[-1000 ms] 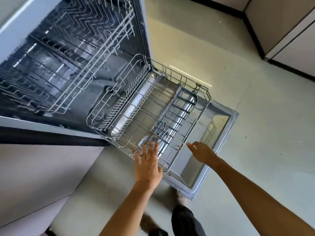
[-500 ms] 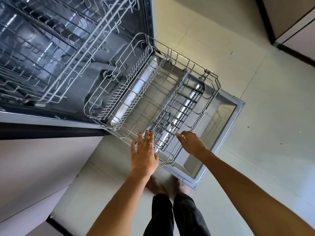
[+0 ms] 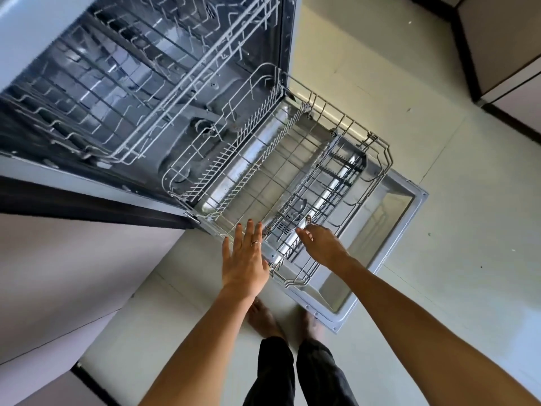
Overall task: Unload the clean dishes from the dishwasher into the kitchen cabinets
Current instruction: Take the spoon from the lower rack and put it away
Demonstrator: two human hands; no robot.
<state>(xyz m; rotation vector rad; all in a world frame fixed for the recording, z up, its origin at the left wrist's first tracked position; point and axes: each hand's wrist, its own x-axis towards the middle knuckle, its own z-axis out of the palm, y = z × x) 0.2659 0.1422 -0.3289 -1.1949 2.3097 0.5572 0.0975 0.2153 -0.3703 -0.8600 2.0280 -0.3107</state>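
Note:
The dishwasher stands open, its door (image 3: 389, 230) folded flat and the lower wire rack (image 3: 366, 183) pulled out over it. A cutlery basket (image 3: 316, 206) sits along the rack's right side, with one small metal utensil (image 3: 298, 208) lying in it. My left hand (image 3: 244, 253) is flat, fingers straight, over the rack's near edge. My right hand (image 3: 320, 244) reaches into the near end of the cutlery basket, fingertips close to the utensil; whether they touch it is unclear. I see no plates or cups in the lower rack.
The upper rack (image 3: 140, 92) sits inside the tub, bare as far as I see. Cabinet fronts (image 3: 58, 273) flank the machine on the left, and more cabinets (image 3: 503, 54) stand at the far right. My bare feet (image 3: 265, 317) are on the pale floor by the door's corner.
Both hands have moved forward over the rack. The right hand went from the door's edge to the near end of the cutlery basket. The view has tilted slightly.

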